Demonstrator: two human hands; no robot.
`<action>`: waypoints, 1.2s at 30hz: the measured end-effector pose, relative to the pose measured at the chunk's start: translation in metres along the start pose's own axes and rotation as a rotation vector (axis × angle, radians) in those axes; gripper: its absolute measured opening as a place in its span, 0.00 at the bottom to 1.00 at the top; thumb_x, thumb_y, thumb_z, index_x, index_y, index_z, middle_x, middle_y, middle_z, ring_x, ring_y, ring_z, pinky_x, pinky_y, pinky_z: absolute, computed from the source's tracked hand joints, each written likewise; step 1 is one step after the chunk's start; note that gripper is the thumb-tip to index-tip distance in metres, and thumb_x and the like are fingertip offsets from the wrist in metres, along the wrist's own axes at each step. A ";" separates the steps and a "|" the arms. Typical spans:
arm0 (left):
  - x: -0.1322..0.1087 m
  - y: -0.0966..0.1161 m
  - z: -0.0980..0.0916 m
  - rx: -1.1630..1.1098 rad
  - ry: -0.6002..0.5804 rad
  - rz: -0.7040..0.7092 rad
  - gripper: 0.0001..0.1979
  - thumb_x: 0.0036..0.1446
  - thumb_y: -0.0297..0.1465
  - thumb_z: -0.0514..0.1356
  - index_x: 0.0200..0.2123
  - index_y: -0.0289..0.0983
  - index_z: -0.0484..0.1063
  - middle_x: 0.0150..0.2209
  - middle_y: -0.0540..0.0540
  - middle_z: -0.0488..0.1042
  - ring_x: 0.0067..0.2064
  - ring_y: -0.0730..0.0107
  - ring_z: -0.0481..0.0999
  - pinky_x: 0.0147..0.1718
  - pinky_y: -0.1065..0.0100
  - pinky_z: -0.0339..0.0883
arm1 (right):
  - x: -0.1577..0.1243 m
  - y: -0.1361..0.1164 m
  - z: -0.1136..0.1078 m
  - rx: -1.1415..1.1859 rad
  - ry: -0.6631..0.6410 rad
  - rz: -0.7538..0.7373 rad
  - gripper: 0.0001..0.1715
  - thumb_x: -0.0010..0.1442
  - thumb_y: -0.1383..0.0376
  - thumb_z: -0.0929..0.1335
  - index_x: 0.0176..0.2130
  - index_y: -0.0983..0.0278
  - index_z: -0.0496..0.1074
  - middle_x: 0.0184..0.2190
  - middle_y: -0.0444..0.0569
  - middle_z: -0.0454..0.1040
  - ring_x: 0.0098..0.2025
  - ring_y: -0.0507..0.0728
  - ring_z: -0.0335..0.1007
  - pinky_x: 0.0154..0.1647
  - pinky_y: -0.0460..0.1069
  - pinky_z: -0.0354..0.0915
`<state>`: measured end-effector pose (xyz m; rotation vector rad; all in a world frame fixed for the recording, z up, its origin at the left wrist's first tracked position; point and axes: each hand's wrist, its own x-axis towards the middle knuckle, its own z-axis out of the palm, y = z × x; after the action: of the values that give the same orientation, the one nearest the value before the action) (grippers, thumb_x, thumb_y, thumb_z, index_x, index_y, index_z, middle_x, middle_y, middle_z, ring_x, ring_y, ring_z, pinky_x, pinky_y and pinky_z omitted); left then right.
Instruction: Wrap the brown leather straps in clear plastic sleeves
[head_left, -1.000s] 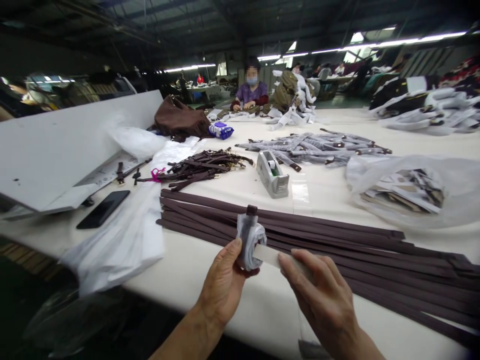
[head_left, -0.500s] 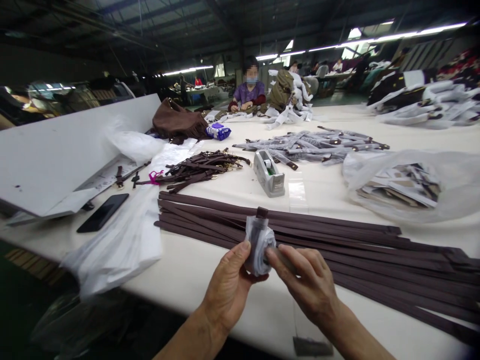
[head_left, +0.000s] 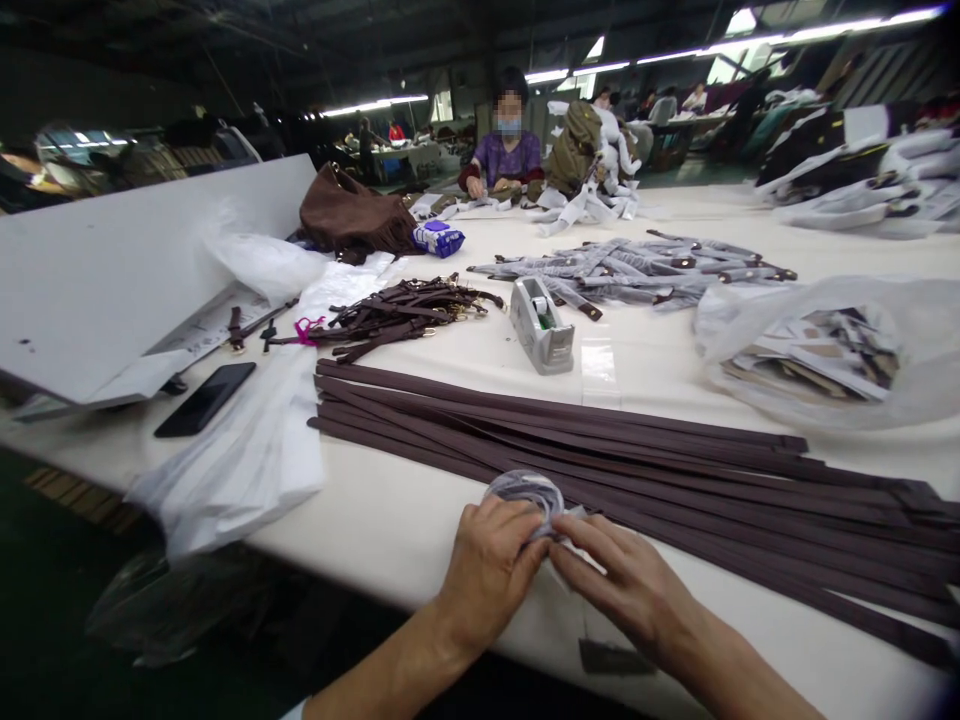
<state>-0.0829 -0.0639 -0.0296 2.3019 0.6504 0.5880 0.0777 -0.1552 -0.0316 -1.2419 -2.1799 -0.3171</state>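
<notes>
A strap rolled into a coil and wrapped in clear plastic film (head_left: 534, 488) is between my hands, near the table's front edge. My left hand (head_left: 491, 565) is closed around the coil's near left side, covering part of it. My right hand (head_left: 619, 580) pinches the coil's right side, thumb and fingertips at the wrap's loose end. Just beyond lie several long, flat dark brown straps (head_left: 465, 425), spread across the table (head_left: 390, 540). Farther back stands a grey tape dispenser (head_left: 541, 325).
Buckled brown straps (head_left: 412, 312) are heaped left of the dispenser, plastic-wrapped straps (head_left: 622, 270) behind it. A phone (head_left: 206, 400) and white plastic sleeves (head_left: 255, 460) lie left. On the right is a clear bag of scraps (head_left: 817, 365). Across the table sits a person (head_left: 510, 150).
The coil has turned from upright, with its brown strap end showing, to rim up. My left hand has rolled over it, and my right fingers have shifted to its right edge.
</notes>
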 end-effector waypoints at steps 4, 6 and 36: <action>-0.008 -0.012 0.008 0.093 -0.037 0.042 0.11 0.56 0.26 0.56 0.43 0.41 0.69 0.41 0.47 0.74 0.42 0.60 0.69 0.39 0.61 0.57 | -0.010 0.004 0.022 0.194 -0.098 0.131 0.13 0.61 0.75 0.58 0.40 0.68 0.68 0.34 0.53 0.69 0.32 0.54 0.64 0.29 0.46 0.62; -0.009 -0.016 0.005 -0.005 -0.024 0.024 0.21 0.54 0.23 0.57 0.51 0.42 0.62 0.42 0.49 0.74 0.44 0.62 0.69 0.41 0.61 0.57 | -0.011 0.006 0.025 0.231 -0.152 0.198 0.14 0.61 0.75 0.58 0.40 0.66 0.68 0.30 0.49 0.66 0.29 0.53 0.62 0.27 0.45 0.59; -0.017 -0.015 -0.007 0.162 0.123 -0.026 0.16 0.54 0.25 0.56 0.47 0.36 0.66 0.43 0.43 0.71 0.42 0.59 0.65 0.41 0.59 0.63 | 0.026 0.010 0.031 0.584 -0.308 0.718 0.10 0.54 0.70 0.69 0.23 0.65 0.66 0.22 0.41 0.65 0.25 0.50 0.62 0.26 0.43 0.56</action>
<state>-0.1044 -0.0606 -0.0389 2.4167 0.8119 0.6918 0.0645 -0.1170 -0.0410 -1.6584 -1.6914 0.7856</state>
